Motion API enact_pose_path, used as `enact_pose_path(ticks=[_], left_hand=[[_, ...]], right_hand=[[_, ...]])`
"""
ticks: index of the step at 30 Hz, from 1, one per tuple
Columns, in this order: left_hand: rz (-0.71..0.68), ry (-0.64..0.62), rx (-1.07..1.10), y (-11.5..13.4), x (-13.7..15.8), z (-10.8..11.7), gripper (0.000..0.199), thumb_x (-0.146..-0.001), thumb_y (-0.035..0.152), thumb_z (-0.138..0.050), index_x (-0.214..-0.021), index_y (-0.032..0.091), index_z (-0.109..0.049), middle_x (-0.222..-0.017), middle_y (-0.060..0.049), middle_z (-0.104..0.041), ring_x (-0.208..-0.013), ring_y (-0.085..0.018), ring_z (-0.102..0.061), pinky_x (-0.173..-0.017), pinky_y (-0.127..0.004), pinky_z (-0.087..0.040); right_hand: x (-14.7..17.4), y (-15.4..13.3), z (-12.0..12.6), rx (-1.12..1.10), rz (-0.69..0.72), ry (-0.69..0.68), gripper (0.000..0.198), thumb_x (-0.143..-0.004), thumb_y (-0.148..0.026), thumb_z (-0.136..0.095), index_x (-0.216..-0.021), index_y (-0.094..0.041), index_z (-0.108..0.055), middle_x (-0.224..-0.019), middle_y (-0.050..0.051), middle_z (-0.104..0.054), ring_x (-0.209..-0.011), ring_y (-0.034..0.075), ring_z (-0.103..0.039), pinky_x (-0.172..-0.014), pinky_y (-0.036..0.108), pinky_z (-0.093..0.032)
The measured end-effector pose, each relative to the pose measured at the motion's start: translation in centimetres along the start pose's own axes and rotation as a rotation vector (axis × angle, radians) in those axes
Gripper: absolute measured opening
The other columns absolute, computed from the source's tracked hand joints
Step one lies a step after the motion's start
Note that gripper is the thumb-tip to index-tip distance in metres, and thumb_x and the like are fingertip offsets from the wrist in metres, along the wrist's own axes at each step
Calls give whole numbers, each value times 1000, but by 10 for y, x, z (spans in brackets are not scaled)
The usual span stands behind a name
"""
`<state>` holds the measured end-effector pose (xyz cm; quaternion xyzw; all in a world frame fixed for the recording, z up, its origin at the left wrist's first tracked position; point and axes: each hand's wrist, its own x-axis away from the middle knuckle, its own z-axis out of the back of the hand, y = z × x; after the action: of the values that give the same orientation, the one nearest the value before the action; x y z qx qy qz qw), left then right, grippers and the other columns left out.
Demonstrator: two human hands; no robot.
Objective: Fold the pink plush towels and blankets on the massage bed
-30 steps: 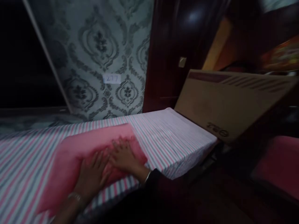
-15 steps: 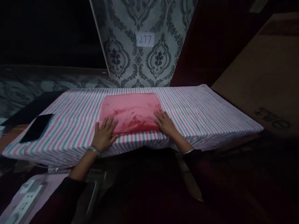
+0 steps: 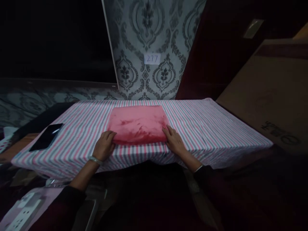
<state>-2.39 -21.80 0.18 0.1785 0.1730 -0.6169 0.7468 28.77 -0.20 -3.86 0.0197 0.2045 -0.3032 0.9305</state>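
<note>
A folded pink plush cloth (image 3: 139,122) lies flat as a neat rectangle on a striped tablecloth (image 3: 192,125). Its nap shows darker smears along the near half. At the near left corner, my left hand (image 3: 104,146) has its fingers curled over the cloth's edge, with the thumb hidden. My right hand (image 3: 175,141) grips the near right corner, fingers bent on the top and side. The cloth still rests on the table. Each wrist wears a bangle.
A dark phone (image 3: 47,137) lies at the table's left end. Behind stand a large black screen (image 3: 53,41) and a patterned wall with a paper marked 277 (image 3: 152,58). A cardboard box (image 3: 269,93) borders the right side. A power strip (image 3: 24,215) sits low at left.
Both hands were lying flat with fingers spread on the cloth's near corners; now their fingers have curled around its edges. The camera view has tilted up slightly.
</note>
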Motion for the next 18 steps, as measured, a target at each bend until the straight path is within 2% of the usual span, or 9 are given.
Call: enact_pose_path(ticks=[3,5,9,11,13,15,17,18], left_hand=[[24,33,-5,4,-22,23,59,-65,11,-57,-123,23,-61,-114,-10,-66,-105,-31,-61,-90,-44,-52],[27,85,-26,0,-42,46,52,-67,14,-56,-118,22,-62,-113,-11,-66,-106,-32,-61,-91,-46,-50],[-13,319,76,-10,-94,116,39,-75,25,-52,-112,19,-64,-108,-8,-68,-101,-27,-62,-94,-42,-47],[3,395,238,-11,-121,155,42,-74,30,-51,-111,16,-65,-99,-5,-68,-87,-21,-61,-85,-35,-49],[51,387,422,-10,-144,187,43,-72,33,-54,-109,14,-66,-92,-3,-66,-80,-17,-57,-80,-31,-49],[110,323,602,-13,-163,204,42,-70,33,-58,-105,12,-67,-88,-2,-63,-78,-14,-53,-80,-31,-48],[178,234,780,-23,-177,203,39,-66,32,-64,-99,12,-66,-85,-1,-60,-75,-12,-51,-77,-29,-46],[218,178,861,-31,-182,195,38,-63,31,-67,-96,13,-66,-83,0,-59,-73,-12,-50,-73,-26,-45]], right_hand=[[-14,-2,13,4,25,-3,55,-79,-8,-51,-133,-14,-56,-136,18,-56,-115,32,-53,-95,44,-50],[-29,0,37,-52,26,80,45,-81,-10,-49,-124,-15,-61,-123,16,-63,-111,30,-55,-95,42,-49],[-71,10,117,-212,0,380,37,-77,-17,-53,-112,-19,-65,-110,12,-67,-106,30,-57,-95,44,-48],[-94,17,163,-324,-9,477,33,-72,-20,-56,-104,-19,-67,-103,9,-68,-100,30,-58,-91,44,-48],[-116,25,201,-526,-47,480,29,-69,-24,-59,-96,-18,-68,-91,6,-67,-88,25,-60,-80,38,-50],[-137,33,223,-747,-97,418,28,-68,-27,-61,-93,-15,-69,-81,3,-65,-75,20,-58,-68,32,-48],[-158,41,225,-916,-130,333,34,-68,-29,-65,-97,-13,-70,-79,1,-65,-69,16,-56,-63,27,-45],[-168,45,219,-978,-139,286,38,-68,-31,-67,-101,-13,-71,-81,1,-66,-69,15,-56,-62,26,-45]])
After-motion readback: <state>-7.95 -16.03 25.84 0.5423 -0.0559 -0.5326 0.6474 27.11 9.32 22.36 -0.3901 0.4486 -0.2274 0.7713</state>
